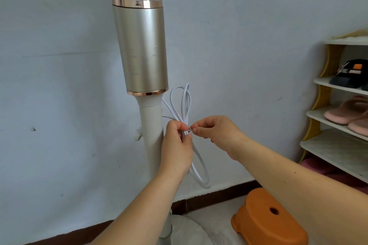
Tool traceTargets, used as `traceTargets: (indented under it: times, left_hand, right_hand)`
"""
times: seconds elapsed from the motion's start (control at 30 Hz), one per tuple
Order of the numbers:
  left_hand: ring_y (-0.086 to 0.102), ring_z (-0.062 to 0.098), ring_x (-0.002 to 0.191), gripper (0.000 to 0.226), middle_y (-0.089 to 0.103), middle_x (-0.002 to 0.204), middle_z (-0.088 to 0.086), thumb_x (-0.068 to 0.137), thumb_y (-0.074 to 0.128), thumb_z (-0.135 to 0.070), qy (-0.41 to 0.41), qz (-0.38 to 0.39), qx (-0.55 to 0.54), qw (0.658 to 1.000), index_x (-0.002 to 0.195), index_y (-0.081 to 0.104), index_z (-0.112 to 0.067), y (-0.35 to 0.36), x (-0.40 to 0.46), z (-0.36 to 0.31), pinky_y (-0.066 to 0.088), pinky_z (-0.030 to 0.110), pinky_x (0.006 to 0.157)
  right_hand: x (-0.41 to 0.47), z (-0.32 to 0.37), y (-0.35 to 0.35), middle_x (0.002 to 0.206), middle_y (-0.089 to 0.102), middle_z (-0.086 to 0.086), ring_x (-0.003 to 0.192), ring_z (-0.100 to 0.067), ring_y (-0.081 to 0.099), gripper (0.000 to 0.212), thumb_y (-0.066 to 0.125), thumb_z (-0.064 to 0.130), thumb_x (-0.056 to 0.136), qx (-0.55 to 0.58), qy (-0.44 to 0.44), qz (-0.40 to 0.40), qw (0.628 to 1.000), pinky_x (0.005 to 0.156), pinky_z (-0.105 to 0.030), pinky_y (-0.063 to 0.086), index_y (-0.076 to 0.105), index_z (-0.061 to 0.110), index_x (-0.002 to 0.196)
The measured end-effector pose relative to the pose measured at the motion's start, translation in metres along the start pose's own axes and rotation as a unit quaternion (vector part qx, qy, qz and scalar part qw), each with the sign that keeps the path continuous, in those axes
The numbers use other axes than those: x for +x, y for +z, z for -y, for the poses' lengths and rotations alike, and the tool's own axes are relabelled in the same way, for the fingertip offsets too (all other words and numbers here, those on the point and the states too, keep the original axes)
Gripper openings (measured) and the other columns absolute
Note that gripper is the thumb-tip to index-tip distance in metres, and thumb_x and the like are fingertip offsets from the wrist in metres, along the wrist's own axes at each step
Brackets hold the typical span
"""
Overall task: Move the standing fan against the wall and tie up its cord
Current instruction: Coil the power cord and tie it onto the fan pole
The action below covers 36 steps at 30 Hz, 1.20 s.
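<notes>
- Pinching a tiny shiny tie (pixel 188 130), the fingertips (pixel 196 129) of the right hand (pixel 216 135) press close together on one end of it.
- The left hand (pixel 176 145) has its fingers curled tight around the middle of the white cord (pixel 186 105), and its thumb and first finger pinch the tie from the other side.
- The two hands almost touch, with only the little tie between them.
- The cord is folded into a bundle. Some loops stick up above the hands, and more loops hang down below them.
- The bundle sits just beside the white pole (pixel 152 125) of the standing fan (pixel 140 45), on its right side.
- A white plug (pixel 138 135) pokes out on the left side of the pole.
- The fan stands very close to the pale wall (pixel 249 45). I cannot tell if it touches the wall.
- I think the moving part is done, and the tying part is going on now.
- Next, I think the tie needs to be twisted or closed snug around the bundle. The left hand must hold the loops firm so they do not slip out.
- The tie is very small, so the fingers need to go slow and careful.
- An orange stool (pixel 268 219) sits on the floor to the right.
- A shoe rack (pixel 336 139) with pink slippers (pixel 348 113) stands farther right.
</notes>
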State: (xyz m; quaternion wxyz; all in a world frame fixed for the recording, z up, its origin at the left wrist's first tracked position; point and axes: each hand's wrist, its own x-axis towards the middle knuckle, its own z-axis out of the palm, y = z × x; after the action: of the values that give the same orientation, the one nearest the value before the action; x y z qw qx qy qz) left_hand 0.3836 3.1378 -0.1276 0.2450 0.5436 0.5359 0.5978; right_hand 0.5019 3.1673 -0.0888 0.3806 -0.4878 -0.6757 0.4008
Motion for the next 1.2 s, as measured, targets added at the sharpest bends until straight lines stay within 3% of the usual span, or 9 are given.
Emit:
traceTargets:
  times: [0.17, 0.23, 0.33, 0.47, 0.63, 0.77, 0.93, 1.1, 1.2]
  left_hand:
    - [0.048, -0.005, 0.061, 0.03, 0.046, 0.079, -0.008, 0.092, 0.041, -0.004, -0.003, -0.024, -0.023, 0.999, 0.08, 0.035, -0.03, 0.001, -0.015, -0.006, 0.038, 0.0, 0.052]
    - [0.051, -0.009, 0.074, 0.025, 0.049, 0.09, -0.009, 0.093, 0.04, -0.006, -0.015, -0.015, -0.086, 0.996, 0.087, 0.035, -0.03, 0.003, -0.02, -0.012, 0.038, -0.003, 0.059]
    - [0.047, -0.003, 0.11, 0.034, 0.044, 0.128, -0.003, 0.096, 0.035, -0.01, -0.035, 0.011, -0.134, 0.99, 0.123, 0.028, -0.029, 0.002, -0.024, -0.018, 0.035, 0.0, 0.078]
    - [0.03, 0.01, 0.135, 0.05, 0.024, 0.152, 0.001, 0.098, 0.032, -0.022, -0.059, 0.037, -0.122, 0.99, 0.143, 0.012, -0.032, -0.005, -0.028, -0.021, 0.026, 0.02, 0.099]
    - [0.031, -0.002, 0.12, 0.046, 0.032, 0.147, -0.006, 0.097, 0.033, -0.03, -0.065, 0.053, -0.092, 0.992, 0.142, 0.023, -0.029, -0.013, -0.034, -0.026, 0.023, 0.018, 0.096]
    - [0.041, -0.028, 0.09, 0.039, 0.046, 0.113, -0.03, 0.097, 0.035, -0.03, -0.061, 0.049, -0.072, 0.994, 0.136, 0.036, -0.028, -0.018, -0.035, -0.029, 0.026, -0.002, 0.076]
    - [0.043, -0.001, 0.113, 0.038, 0.048, 0.131, -0.009, 0.097, 0.034, -0.031, -0.077, 0.045, -0.06, 0.994, 0.134, 0.039, -0.026, -0.019, -0.035, -0.029, 0.026, 0.019, 0.092]
    - [0.045, 0.007, 0.12, 0.035, 0.051, 0.132, -0.002, 0.097, 0.036, -0.027, -0.064, 0.042, -0.042, 0.996, 0.13, 0.044, -0.02, -0.019, -0.039, -0.029, 0.031, 0.016, 0.094]
    - [0.048, -0.001, 0.103, 0.032, 0.052, 0.119, -0.01, 0.096, 0.041, -0.026, -0.053, 0.039, -0.023, 0.998, 0.127, 0.047, -0.02, -0.021, -0.041, -0.028, 0.034, -0.005, 0.073]
  right_hand:
    - [0.001, 0.002, 0.009, 0.073, 0.064, 0.021, 0.069, 0.008, 0.056, 0.008, 0.063, 0.032, 0.086, 0.011, -0.004, 0.031, 0.999, 0.059, -0.011, 0.036, 0.069, 0.031, 0.082]
    - [0.002, 0.005, 0.013, 0.079, 0.068, 0.016, 0.076, 0.006, 0.058, 0.009, 0.065, 0.035, 0.085, 0.018, -0.002, 0.049, 0.999, 0.063, -0.013, 0.038, 0.07, 0.028, 0.086]
    - [0.004, 0.009, 0.018, 0.092, 0.071, 0.003, 0.088, -0.008, 0.059, 0.022, 0.068, 0.036, 0.081, 0.015, 0.021, 0.067, 0.997, 0.068, -0.02, 0.039, 0.073, 0.019, 0.094]
    - [0.006, 0.011, 0.02, 0.073, 0.065, 0.004, 0.071, -0.007, 0.056, 0.021, 0.073, 0.03, 0.077, 0.031, 0.031, 0.034, 0.998, 0.06, -0.018, 0.04, 0.072, 0.011, 0.085]
    - [0.009, 0.012, 0.024, 0.061, 0.06, 0.004, 0.058, -0.01, 0.054, 0.013, 0.071, 0.018, 0.08, 0.059, -0.015, -0.075, 0.995, 0.059, -0.022, 0.044, 0.065, 0.016, 0.068]
    - [0.016, 0.02, 0.019, 0.06, 0.059, 0.003, 0.054, -0.011, 0.052, 0.012, 0.07, 0.019, 0.079, 0.042, -0.027, -0.15, 0.987, 0.055, -0.023, 0.042, 0.065, 0.014, 0.07]
    - [0.031, 0.032, 0.008, 0.065, 0.061, 0.0, 0.06, -0.016, 0.055, 0.014, 0.069, 0.022, 0.079, 0.02, -0.036, -0.192, 0.98, 0.064, -0.029, 0.045, 0.067, 0.009, 0.078]
    - [0.034, 0.026, 0.011, 0.065, 0.06, -0.002, 0.058, -0.016, 0.053, 0.016, 0.07, 0.021, 0.08, 0.007, -0.027, -0.14, 0.99, 0.062, -0.03, 0.045, 0.068, 0.005, 0.08]
    - [0.032, 0.015, 0.01, 0.068, 0.059, -0.005, 0.062, -0.016, 0.054, 0.018, 0.072, 0.017, 0.08, 0.071, 0.008, -0.057, 0.996, 0.06, -0.024, 0.049, 0.068, 0.002, 0.086]
